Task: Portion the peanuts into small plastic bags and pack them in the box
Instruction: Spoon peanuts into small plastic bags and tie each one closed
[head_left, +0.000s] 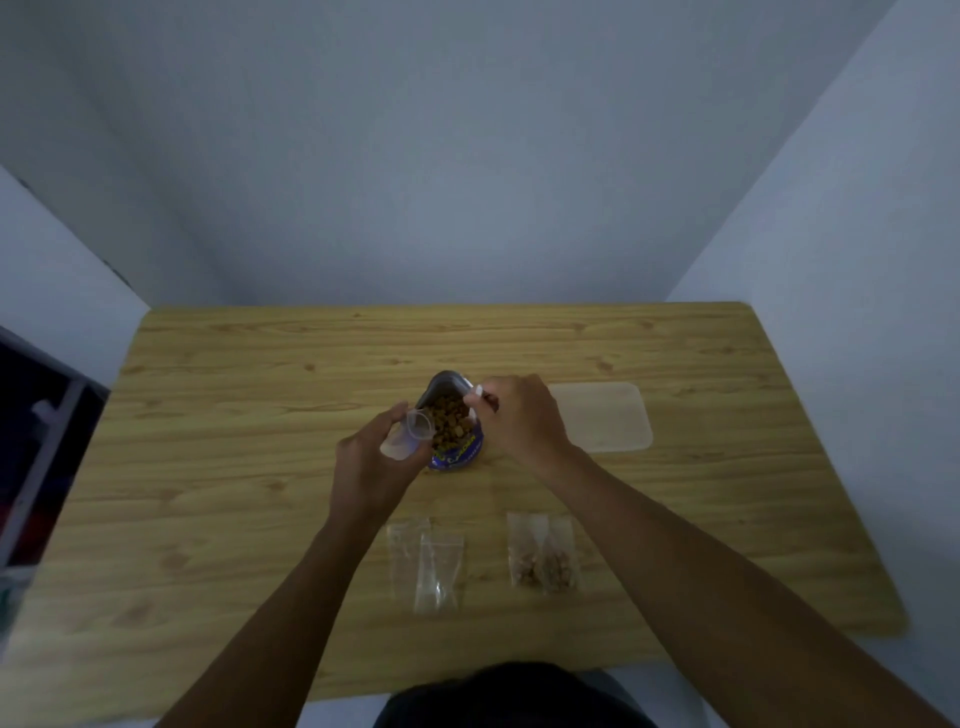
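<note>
A blue foil pouch of peanuts stands open in the middle of the wooden table. My left hand holds a small clear plastic bag with its mouth held open beside the pouch. My right hand is at the pouch's right rim, its fingers pinched on a small white thing that I cannot identify. Two empty clear bags lie nearer me. Two bags filled with peanuts lie to their right. A clear plastic box sits right of the pouch.
Blue-grey walls close in behind and to the right of the table. A dark shelf unit stands off the table's left edge. The table's near edge is close to my body.
</note>
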